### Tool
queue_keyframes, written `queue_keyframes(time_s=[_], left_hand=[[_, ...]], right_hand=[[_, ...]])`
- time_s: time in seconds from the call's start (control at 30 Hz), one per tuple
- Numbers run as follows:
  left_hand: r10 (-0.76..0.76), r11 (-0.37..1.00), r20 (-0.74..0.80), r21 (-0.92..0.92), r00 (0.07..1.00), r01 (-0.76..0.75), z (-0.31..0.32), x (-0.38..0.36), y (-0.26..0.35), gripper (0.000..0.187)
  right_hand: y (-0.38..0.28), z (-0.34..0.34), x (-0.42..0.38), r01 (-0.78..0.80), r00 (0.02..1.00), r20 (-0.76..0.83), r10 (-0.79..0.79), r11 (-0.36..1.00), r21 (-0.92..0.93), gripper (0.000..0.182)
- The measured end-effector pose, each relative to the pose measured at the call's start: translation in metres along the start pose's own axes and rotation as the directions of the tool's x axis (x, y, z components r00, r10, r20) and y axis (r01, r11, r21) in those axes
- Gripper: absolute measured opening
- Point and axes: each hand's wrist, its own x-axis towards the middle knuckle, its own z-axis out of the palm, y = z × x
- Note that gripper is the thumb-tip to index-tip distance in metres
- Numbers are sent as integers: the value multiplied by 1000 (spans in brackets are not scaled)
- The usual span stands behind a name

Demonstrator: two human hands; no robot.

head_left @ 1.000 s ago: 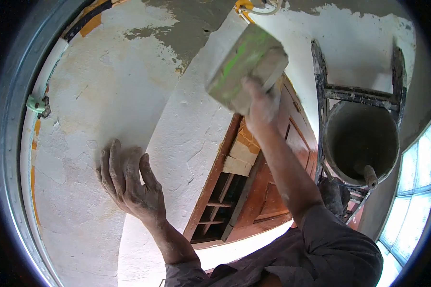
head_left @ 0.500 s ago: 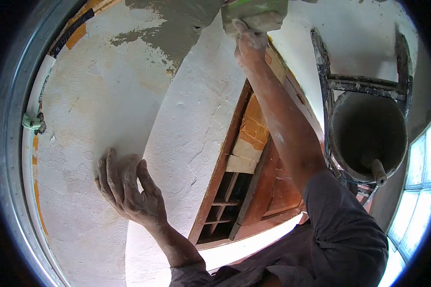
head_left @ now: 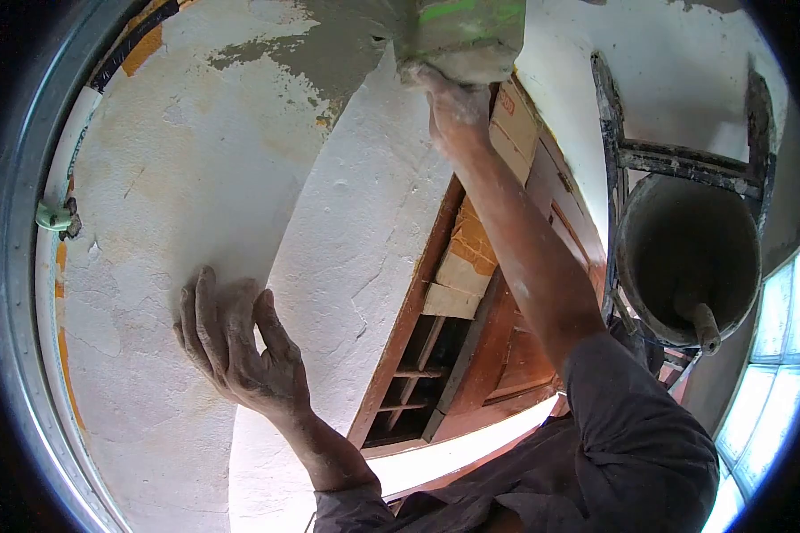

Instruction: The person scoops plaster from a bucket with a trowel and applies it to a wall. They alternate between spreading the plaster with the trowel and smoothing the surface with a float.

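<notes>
At the top of the view my right hand [head_left: 458, 105] grips the lower edge of a plastering float [head_left: 471, 44], a greenish block caked with grey plaster. The float lies up against the wall beside a patch of wet grey plaster [head_left: 342, 49]; its upper part runs out of the frame. Lower on the left, my left hand [head_left: 244, 342] is raised with fingers apart and slightly curled, close against the white wall [head_left: 151, 266]. It holds nothing.
At right a plaster-stained bucket [head_left: 631, 258] with a tool handle [head_left: 707, 329] in it hangs by a dark, spattered ladder [head_left: 684, 160]. Behind my right arm stand a wooden door [head_left: 516, 355] and frame with cardboard [head_left: 453, 298]. A metal edge [head_left: 18, 293] curves along the left.
My right hand and the float have shifted slightly left and down in view. My left hand stays nearly in place. The camera view has tilted a little.
</notes>
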Motion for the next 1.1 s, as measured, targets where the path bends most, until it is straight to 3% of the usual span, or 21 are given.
queue_keyframes(time_s=[0.23, 0.37, 0.47, 0.57, 0.67, 0.77, 0.87, 0.97, 1.1], left_hand=[[-38, 999, -11, -6, 999, 38, 2, -1, 0, 10], [-44, 999, -22, -20, 999, 44, 4, -4, -2, 11], [-64, 998, -7, -17, 998, 64, 2, -3, 0, 11], [-60, 998, 4, 4, 998, 60, 2, -2, 0, 11], [-79, 997, 4, -19, 997, 79, 0, 0, 2, 12], [-102, 994, 10, -36, 995, 102, -3, 2, 6, 12], [-122, 991, 7, -60, 992, 122, -3, 1, 7, 11], [-141, 987, 15, -75, 990, 142, -5, 2, 7, 9], [-123, 989, 6, -83, 992, 123, -3, 1, 5, 11]], right_hand=[[-13, 19, -60, 35, 999, -5, -35, 998, 52, 29], [-20, 20, -88, -72, 997, 24, 74, 995, -65, 32], [-21, 25, -108, -93, 995, 34, 91, 995, 34, 34], [-23, 25, -122, -115, 991, 64, 114, 993, 20, 37], [-34, 20, -144, -103, 987, 105, 119, 984, -143, 38], [-65, 21, -158, -252, 957, 125, 263, 963, -97, 36], [-75, -2, -147, 77, 959, 276, 72, 867, -493, 42], [-86, 9, -112, 407, 913, 379, -150, 394, -824, 53], [-67, 20, -75, 636, 759, 570, -314, 171, -753, 59]])
